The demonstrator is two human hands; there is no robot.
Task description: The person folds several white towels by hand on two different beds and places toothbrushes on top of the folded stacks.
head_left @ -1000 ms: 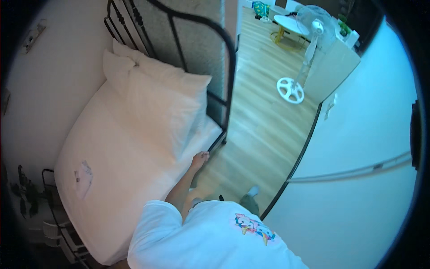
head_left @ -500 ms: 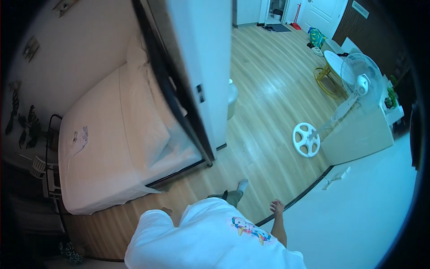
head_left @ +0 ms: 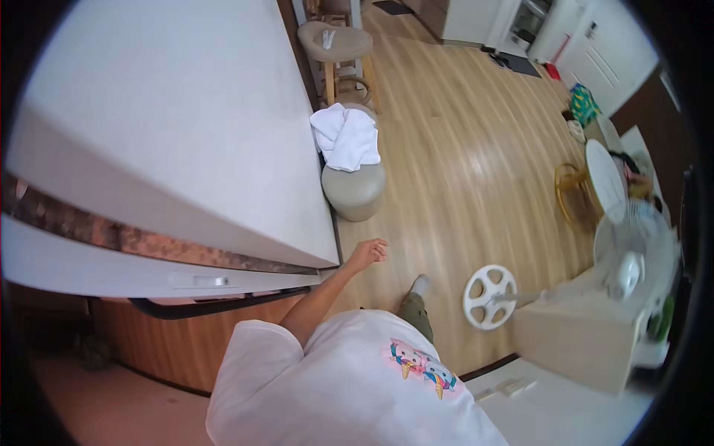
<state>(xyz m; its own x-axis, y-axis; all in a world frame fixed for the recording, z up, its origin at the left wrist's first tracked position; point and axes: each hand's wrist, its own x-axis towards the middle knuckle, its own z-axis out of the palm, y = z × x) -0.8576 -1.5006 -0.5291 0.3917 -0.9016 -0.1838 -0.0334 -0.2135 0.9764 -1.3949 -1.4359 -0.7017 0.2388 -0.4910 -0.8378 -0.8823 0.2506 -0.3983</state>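
Observation:
My left hand [head_left: 367,256] reaches forward over the wood floor, its fingers loosely curled and with nothing in them. It is just past the end of the white wall [head_left: 193,111], apart from it. Nearest ahead of this hand stands a round grey-beige stool [head_left: 354,195]. A crumpled white cloth [head_left: 346,138] lies behind and partly over the stool's top. My right hand does not show. One foot in a grey sock [head_left: 420,285] is stepping forward below.
A white standing fan [head_left: 631,271] with a spoked round base [head_left: 489,296] stands at the right, beside a beige cabinet [head_left: 573,342]. Behind it are a round white table [head_left: 605,178] and a yellow chair [head_left: 573,186]. A padded wooden-legged stool [head_left: 336,43] stands far ahead.
The view has moved forward and turned; the bed has left sight behind the wall. My left hand has swung forward, and my right hand has gone out of view. Stools and cloth have appeared.

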